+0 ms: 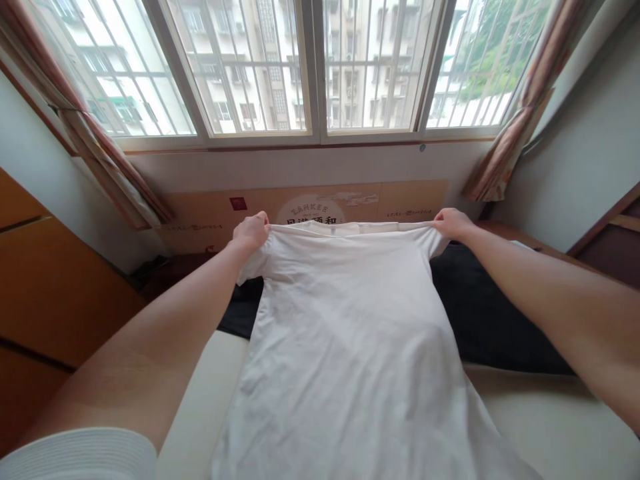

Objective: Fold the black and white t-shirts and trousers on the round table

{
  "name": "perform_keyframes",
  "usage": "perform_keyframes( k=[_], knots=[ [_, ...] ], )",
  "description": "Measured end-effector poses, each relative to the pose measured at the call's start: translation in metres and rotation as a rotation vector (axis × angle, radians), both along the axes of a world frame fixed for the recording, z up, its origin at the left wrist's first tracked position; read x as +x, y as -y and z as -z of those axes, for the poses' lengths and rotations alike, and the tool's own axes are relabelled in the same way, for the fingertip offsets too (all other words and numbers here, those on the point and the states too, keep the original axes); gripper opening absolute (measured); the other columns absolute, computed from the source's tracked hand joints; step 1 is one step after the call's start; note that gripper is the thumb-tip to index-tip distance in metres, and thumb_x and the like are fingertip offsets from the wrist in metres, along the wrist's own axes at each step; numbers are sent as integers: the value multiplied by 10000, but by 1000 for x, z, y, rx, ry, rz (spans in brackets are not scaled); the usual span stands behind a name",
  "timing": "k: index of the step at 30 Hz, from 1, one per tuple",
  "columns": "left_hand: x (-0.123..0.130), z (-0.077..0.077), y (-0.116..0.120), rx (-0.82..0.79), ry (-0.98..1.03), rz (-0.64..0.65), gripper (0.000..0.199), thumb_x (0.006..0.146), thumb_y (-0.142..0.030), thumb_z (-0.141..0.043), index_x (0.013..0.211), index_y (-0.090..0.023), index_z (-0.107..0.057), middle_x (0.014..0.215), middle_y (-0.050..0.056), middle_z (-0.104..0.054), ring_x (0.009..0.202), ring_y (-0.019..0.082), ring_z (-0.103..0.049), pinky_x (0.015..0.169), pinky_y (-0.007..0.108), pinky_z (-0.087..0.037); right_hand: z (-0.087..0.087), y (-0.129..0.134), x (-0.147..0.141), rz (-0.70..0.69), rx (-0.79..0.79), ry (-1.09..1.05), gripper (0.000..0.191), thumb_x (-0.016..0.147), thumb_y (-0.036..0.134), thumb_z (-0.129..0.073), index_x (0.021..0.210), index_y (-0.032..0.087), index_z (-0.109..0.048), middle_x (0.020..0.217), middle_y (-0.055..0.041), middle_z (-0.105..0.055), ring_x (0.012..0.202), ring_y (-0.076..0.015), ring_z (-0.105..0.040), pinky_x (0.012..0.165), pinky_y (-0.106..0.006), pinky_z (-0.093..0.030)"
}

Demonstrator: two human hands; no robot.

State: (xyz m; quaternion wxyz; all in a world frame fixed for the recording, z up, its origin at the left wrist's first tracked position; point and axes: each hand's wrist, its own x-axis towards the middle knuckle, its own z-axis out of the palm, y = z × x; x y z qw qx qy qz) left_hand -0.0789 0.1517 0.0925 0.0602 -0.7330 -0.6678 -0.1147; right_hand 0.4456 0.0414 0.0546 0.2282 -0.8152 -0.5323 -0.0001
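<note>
A white T-shirt (345,320) is stretched between my two hands, its top edge pulled nearly straight. My left hand (252,231) is closed around the cloth at the left shoulder. At the opposite shoulder, my right hand (453,223) pinches the fabric in the same way. Both arms reach forward. The shirt's body hangs down toward me with soft creases, and its lower hem runs out of view at the bottom. Short sleeves droop just below each hand.
Behind the shirt lies black cloth (493,310) on a pale flat surface (545,407). A printed cardboard panel (200,207) leans under the barred window (315,73). Curtains (520,127) are tied at both sides. An orange-brown wooden cabinet (60,287) stands at the left.
</note>
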Motion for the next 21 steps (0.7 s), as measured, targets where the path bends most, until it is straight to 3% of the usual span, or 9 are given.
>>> perform_keyframes(
  k=[4, 6, 9, 12, 14, 17, 19, 21],
  knots=[
    [22, 24, 21, 68, -98, 31, 484, 943, -314, -527, 1359, -66, -548, 1386, 289, -598, 1274, 435, -554, 1063, 547, -403, 14, 3, -29, 80, -79, 119, 399, 890, 281, -663, 1244, 96, -683, 1353, -275, -635, 1328, -455, -506, 1046, -611, -431],
    [35, 37, 34, 93, -140, 193, 507, 958, -288, -482, 1414, -69, -523, 1451, 267, -565, 1319, 410, -529, 1116, 541, -362, 18, 9, -52, 7, -90, 176, 511, 925, 320, -635, 1388, 106, -608, 1455, -263, -580, 1395, -441, -451, 1099, -615, -388],
    [56, 58, 52, -26, -196, 475, 549, 1008, -339, -405, 1504, -116, -480, 1586, 194, -490, 1437, 334, -465, 1202, 474, -302, 27, 29, -101, -196, -88, 249, 538, 985, 420, -576, 1457, 161, -575, 1527, -182, -564, 1454, -353, -421, 1205, -521, -297],
    [73, 79, 60, -166, -236, 548, 574, 1013, -434, -411, 1495, -141, -518, 1598, 163, -505, 1461, 311, -466, 1213, 447, -312, 44, 66, -160, -468, -159, 319, 625, 1049, 514, -443, 1526, 116, -513, 1615, -213, -475, 1531, -369, -347, 1259, -582, -184],
    [79, 88, 63, -186, -238, 532, 590, 1016, -453, -408, 1503, -138, -514, 1614, 170, -486, 1480, 319, -450, 1227, 465, -293, 58, 98, -194, -588, -286, 298, 692, 1063, 578, -374, 1540, 94, -505, 1607, -242, -475, 1528, -398, -367, 1252, -648, -166],
    [83, 94, 74, -176, -234, 478, 633, 1039, -458, -383, 1563, -105, -428, 1683, 209, -359, 1565, 352, -313, 1268, 522, -191, 68, 148, -225, -705, -299, 300, 744, 1071, 565, -387, 1606, 48, -398, 1637, -279, -408, 1563, -399, -314, 1261, -667, -137],
    [85, 91, 98, -135, -215, 467, 642, 1055, -448, -387, 1576, -74, -382, 1698, 244, -301, 1593, 364, -243, 1279, 541, -150, 65, 182, -231, -743, -220, 269, 740, 1083, 529, -389, 1654, 67, -303, 1658, -259, -384, 1576, -383, -295, 1271, -643, -163],
    [85, 84, 141, -60, -152, 544, 587, 1059, -397, -414, 1538, -59, -410, 1667, 262, -346, 1572, 359, -286, 1277, 531, -187, 59, 219, -229, -801, -121, 225, 706, 1081, 493, -427, 1668, 125, -291, 1661, -213, -407, 1576, -366, -305, 1271, -607, -231]
  ],
)
